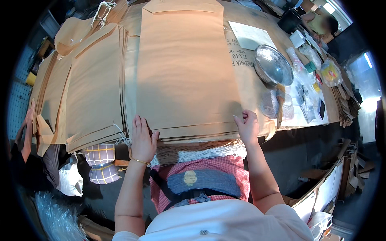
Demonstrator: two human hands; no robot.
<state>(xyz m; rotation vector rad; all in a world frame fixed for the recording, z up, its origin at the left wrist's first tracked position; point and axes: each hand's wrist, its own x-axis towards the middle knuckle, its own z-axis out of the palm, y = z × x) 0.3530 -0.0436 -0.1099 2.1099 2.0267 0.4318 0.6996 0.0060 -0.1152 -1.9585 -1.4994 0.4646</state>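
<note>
A long brown kraft paper bag lies on top of a neat stack, its folded end at the far side. My left hand rests flat at the stack's near left corner, fingers stretched and thumb apart. At the near right corner is my right hand, fingers curled in and thumb over the paper's edge. What those fingers hold, if anything, is hidden. A bundle of white strings hangs along the near table edge, between my forearms.
More stacked kraft bags spread to the left, where another person's hand touches their edge. At right are a metal bowl, a wooden-handled brush, a phone and plastic bags. Another person is at the far right.
</note>
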